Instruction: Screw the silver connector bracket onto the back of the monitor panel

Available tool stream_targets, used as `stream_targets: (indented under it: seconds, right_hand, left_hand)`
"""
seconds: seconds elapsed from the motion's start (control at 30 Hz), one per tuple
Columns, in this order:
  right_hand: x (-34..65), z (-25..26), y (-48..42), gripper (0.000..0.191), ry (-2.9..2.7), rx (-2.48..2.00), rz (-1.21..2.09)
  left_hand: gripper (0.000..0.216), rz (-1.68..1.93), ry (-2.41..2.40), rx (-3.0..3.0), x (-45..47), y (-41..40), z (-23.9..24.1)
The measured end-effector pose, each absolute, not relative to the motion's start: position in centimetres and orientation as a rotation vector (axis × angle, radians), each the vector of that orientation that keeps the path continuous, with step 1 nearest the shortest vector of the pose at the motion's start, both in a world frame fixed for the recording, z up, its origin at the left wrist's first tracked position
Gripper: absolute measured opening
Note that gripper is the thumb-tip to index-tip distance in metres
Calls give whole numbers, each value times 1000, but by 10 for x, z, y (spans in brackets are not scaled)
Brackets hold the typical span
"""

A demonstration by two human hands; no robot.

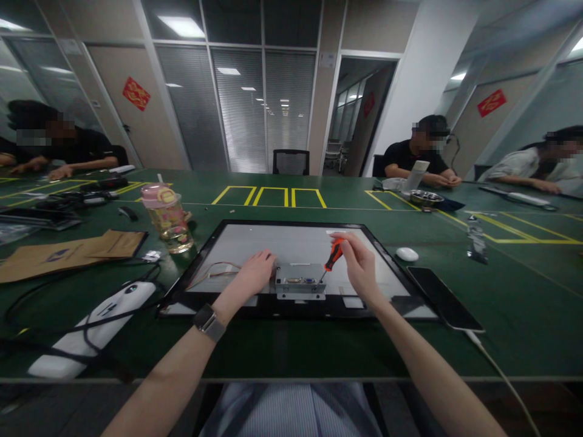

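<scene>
A red-and-black screwdriver (335, 255) is in my right hand (361, 264), its shaft slanting down to the right end of a small metal box (299, 280). Connector ports line the near side of that box. It sits on the back of a flat display panel (300, 237) with a black frame, lying on the table. My left hand (255, 273), a watch (209, 321) on its wrist, rests on the panel with its closed fingers against the box's left end. Thin wires (218, 265) run across the panel beside this hand.
On the green table (282, 346), a pink-lidded cup (166, 218), a paper bag (68, 255) and a white power strip (98, 328) with black cables lie left. To the right are a white case (407, 254) and a cabled phone (444, 298). Several people sit across.
</scene>
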State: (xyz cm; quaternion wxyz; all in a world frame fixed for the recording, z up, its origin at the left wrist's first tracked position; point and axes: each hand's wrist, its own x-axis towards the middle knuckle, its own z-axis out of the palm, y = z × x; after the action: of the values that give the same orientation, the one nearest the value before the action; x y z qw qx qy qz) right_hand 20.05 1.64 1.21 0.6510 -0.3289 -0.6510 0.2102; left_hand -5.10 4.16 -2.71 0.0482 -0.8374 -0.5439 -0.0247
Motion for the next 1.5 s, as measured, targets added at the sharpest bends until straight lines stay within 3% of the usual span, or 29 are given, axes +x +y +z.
stream_targets:
  seconds: [0.17,0.4,0.5,0.73,1.1,1.33,1.5]
  right_hand:
    - [200,11,13,29,-1481,-658,677]
    - [202,8,21,11,-1446,-737,502]
    - [201,9,20,18,-1481,-747,455]
    - [204,9,17,35,-1518,-599,711]
    - [202,8,17,21,-1523,-723,508]
    - [202,7,15,32,-1531,-640,669]
    - [201,9,18,20,-1512,-735,506]
  left_hand:
    - [35,-71,-1635,-2552,-52,45,-32]
    - [34,-78,-1606,-2563,-54,45,-32]
    - [34,-73,-1625,-2558,-53,45,-31]
    - [34,-90,-1641,-2563,-52,44,-30]
    - [35,-71,-1650,-2560,-51,43,-28]
    - [33,-73,-1651,-2553,-51,44,-30]
    - [32,-71,-1648,-2560,-51,43,-28]
